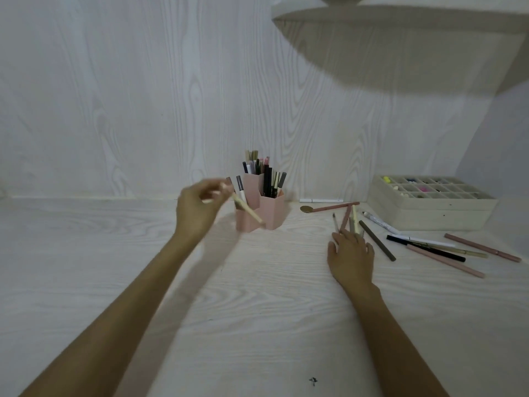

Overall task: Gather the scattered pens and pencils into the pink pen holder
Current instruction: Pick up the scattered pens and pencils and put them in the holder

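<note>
1. Desk of pale wood grain fills the lower view, backed by a matching wall panel; a shelf juts out at upper right.
2. Compartment organiser box sits at the right rear, small bits in its cells; no writing can be read on it.
3. Pink pen holder stands near the wall at centre, its hexagonal cups already packed with upright pens.
4. Left hand is raised just left of the holder, blurred, pinching a cream pencil tilted across the holder's front.
5. Right hand lies on the desk, fingers curled round several pens.
6. Scattered pens lie to its right; a white pen rests by the wall; print on them is too small to read.
</note>
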Available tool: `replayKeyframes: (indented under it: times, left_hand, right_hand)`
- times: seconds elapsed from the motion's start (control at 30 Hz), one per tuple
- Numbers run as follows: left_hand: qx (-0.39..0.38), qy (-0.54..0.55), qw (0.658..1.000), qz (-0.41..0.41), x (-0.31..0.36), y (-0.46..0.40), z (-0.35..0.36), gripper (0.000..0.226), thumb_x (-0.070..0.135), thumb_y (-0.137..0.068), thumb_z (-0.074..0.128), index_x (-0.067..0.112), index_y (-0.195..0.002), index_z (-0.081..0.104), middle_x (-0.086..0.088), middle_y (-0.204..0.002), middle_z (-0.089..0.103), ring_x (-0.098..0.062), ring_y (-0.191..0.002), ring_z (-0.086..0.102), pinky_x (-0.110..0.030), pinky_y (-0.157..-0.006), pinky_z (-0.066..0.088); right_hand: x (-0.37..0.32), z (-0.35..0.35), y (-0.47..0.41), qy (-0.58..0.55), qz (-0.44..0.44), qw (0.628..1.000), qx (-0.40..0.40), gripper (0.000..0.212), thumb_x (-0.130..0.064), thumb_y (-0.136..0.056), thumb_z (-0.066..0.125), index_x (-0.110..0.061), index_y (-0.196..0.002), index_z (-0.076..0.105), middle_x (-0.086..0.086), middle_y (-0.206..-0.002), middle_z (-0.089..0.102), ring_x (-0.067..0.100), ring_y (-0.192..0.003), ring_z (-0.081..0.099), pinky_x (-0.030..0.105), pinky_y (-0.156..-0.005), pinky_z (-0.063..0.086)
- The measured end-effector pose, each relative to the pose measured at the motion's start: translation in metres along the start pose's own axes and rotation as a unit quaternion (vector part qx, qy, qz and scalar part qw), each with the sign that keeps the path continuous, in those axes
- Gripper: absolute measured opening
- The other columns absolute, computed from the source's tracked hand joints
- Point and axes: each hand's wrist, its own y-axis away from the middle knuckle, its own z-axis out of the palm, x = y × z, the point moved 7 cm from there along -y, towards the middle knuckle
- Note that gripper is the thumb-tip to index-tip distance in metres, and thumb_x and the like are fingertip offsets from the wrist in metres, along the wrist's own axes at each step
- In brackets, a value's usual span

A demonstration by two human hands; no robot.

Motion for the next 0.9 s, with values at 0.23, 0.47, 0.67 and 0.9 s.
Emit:
replayKeyframes:
  times: [0.23,0.47,0.67,0.9]
  left_hand:
    - [0.068,-0.115,0.99,0.035,0.032,-0.06,-0.016,0.023,0.045,-0.078,0.071,0.032,-0.094,0.06,0.015,-0.083,0.067,0.007,-0.073,0.061,-0.017,-0.062,0.041]
    - [0.005,-0.187,0.982,-0.009,-0.005,-0.063,0.023,0.021,0.042,-0.081,0.071,0.027,-0.094,0.064,0.005,-0.095,0.074,-0.012,-0.09,0.067,-0.026,-0.068,0.039]
    - [-0.019,-0.298,0.954,0.01,-0.033,-0.058,0.041,0.036,0.038,-0.089,0.062,0.028,-0.124,0.061,0.0,-0.12,0.063,-0.023,-0.118,0.049,-0.034,-0.077,0.042]
    - [0.025,-0.318,0.947,0.044,-0.021,-0.048,0.042,0.051,0.029,-0.089,0.061,0.021,-0.137,0.045,-0.009,-0.132,0.046,-0.028,-0.121,0.041,-0.039,-0.094,0.037]
  right_hand:
    - [-0.016,-0.014,0.002,-0.135,-0.059,0.988,0.038,0.032,-0.001,-0.089,0.053,-0.011,-0.117,0.064,0.009,-0.116,0.066,0.027,-0.099,0.062,0.04,-0.087,0.051]
    - [-0.02,-0.011,0.004,-0.211,-0.087,0.973,0.034,0.028,-0.001,-0.088,0.056,-0.017,-0.108,0.068,0.001,-0.11,0.068,0.016,-0.097,0.063,0.027,-0.084,0.05]
    - [-0.021,-0.009,-0.002,-0.231,-0.078,0.969,0.027,0.026,-0.002,-0.086,0.061,-0.015,-0.107,0.067,0.002,-0.105,0.069,0.011,-0.089,0.063,0.02,-0.079,0.05]
    - [-0.017,-0.018,-0.003,-0.308,-0.051,0.949,0.051,0.026,0.003,-0.082,0.061,-0.013,-0.102,0.07,-0.004,-0.101,0.068,0.001,-0.073,0.058,-0.005,-0.066,0.038]
